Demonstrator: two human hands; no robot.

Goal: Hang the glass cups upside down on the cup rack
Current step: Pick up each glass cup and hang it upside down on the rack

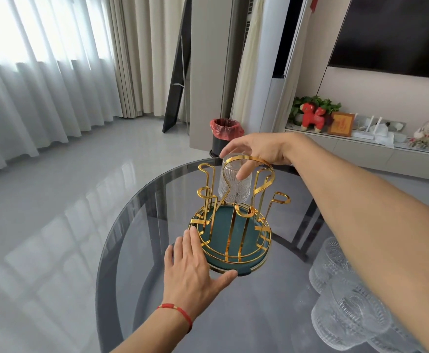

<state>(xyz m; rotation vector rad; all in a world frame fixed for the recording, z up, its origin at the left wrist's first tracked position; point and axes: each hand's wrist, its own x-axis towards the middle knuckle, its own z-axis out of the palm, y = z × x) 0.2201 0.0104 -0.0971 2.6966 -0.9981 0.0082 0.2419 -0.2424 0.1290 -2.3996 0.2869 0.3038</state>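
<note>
A gold wire cup rack [236, 215] on a round teal base [223, 261] stands in the middle of the round glass table. My right hand [256, 151] grips an embossed glass cup [233, 184] from above; the cup is upside down at the far side of the rack, over one of its prongs. My left hand [195, 271] lies flat with fingers spread against the near left rim of the base. Several more glass cups [346, 299] sit at the table's near right, partly hidden under my right forearm.
The dark glass table [142, 250] has its curved edge to the left and far side. Beyond it are a bin with a red bag [225, 135], grey floor, curtains, and a low cabinet with ornaments [361, 133] at the right.
</note>
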